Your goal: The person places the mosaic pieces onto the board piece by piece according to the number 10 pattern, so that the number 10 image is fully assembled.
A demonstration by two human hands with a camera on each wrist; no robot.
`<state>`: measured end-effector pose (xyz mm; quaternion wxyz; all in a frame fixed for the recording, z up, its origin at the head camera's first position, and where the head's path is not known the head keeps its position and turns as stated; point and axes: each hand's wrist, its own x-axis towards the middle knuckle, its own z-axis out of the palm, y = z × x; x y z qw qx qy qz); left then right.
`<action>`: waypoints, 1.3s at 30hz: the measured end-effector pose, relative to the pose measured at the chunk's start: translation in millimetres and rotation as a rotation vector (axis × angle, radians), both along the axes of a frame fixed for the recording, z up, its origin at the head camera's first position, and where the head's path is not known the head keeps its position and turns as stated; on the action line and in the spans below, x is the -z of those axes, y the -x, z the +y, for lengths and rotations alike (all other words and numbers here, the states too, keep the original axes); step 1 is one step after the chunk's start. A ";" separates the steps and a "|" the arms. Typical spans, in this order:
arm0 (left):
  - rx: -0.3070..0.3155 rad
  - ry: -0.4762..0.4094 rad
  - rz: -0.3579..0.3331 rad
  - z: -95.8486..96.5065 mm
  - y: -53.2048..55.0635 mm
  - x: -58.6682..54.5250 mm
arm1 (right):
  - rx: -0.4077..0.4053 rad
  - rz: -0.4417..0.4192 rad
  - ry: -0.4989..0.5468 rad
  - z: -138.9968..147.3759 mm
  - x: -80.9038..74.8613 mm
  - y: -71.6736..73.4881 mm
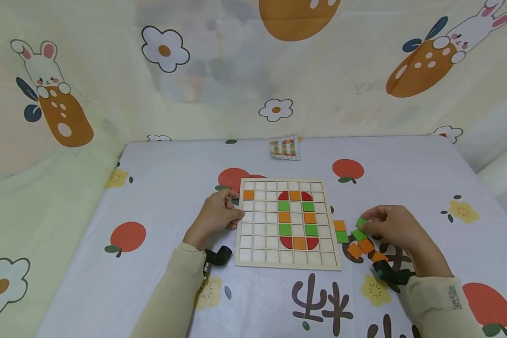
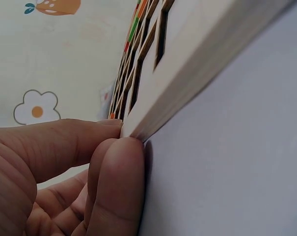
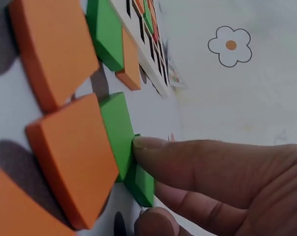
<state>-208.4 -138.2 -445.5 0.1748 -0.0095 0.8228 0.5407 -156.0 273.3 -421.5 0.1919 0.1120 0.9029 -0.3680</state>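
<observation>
A wooden grid board [image 1: 262, 268] lies flat on the table. A ring of red, green and orange tiles fills its middle right, and one orange tile [image 1: 248, 195] sits in the upper left. My left hand [image 1: 214, 213] holds the board's left edge with thumb and finger, which show close up at the rim in the left wrist view. To the right of the board, my right hand [image 1: 395, 225] pinches a green tile [image 3: 143, 187] by its edges. Another green tile [image 3: 118, 128] lies right beside it, close to several loose orange tiles [image 3: 79, 157].
An orange tile [image 1: 339, 225] and a green tile [image 1: 341, 236] lie against the board's right edge. A small printed pattern card [image 1: 285, 148] stands at the back of the table, before the patterned curtain [image 1: 228, 84]. The tablecloth [image 1: 160, 188] bears printed fruit.
</observation>
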 end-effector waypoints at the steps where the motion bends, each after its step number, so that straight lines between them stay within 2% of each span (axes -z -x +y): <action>1: -0.001 0.003 0.000 0.1 0.1 -0.1 | 0.002 -0.004 0.004 0.0 -0.4 -0.7; 11: 0.004 0.006 0.002 0.4 0.4 0.0 | 0.058 0.011 0.063 1.9 3.8 -2.8; 18: 0.001 0.002 -0.008 0.8 0.5 -0.3 | 0.098 0.062 0.183 -0.5 1.9 5.0; 23: -0.009 0.014 -0.019 0.9 0.5 -0.7 | 0.087 0.107 0.265 -20.0 -5.0 15.8; 29: -0.013 0.014 -0.021 0.4 0.7 -0.8 | 0.045 0.107 0.359 -49.7 -12.6 31.9; 39: -0.003 0.010 -0.012 0.7 -0.1 -2.6 | 0.020 0.083 0.496 -93.1 -8.6 53.3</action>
